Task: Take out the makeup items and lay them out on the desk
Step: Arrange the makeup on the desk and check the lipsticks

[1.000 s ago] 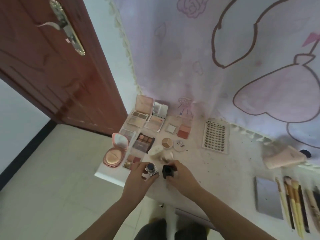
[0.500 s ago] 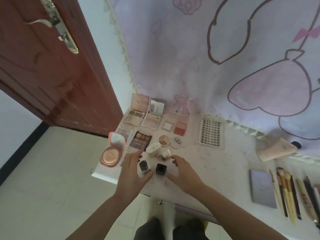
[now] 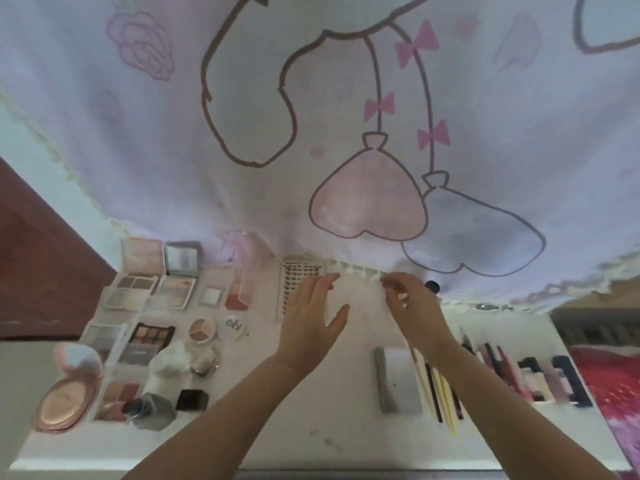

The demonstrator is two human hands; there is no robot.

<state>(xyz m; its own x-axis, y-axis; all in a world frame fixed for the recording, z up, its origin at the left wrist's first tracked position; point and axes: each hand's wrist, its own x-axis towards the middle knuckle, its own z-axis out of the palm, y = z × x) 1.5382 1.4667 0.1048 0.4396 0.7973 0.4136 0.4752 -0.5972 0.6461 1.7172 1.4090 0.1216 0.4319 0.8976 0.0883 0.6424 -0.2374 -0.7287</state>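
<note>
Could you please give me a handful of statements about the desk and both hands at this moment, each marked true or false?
1. The left hand is open above the desk. True.
2. The right hand grips the small black square jar. False: the jar stands alone near the desk's front left, far from either hand.
3. The round pink compact lies with its lid open at the desk's left end. True.
4. The brushes lie left of the eyeshadow palette. False: they lie to its right, under the right forearm.
5. The lash tray is partly covered by the left hand. True.
</note>
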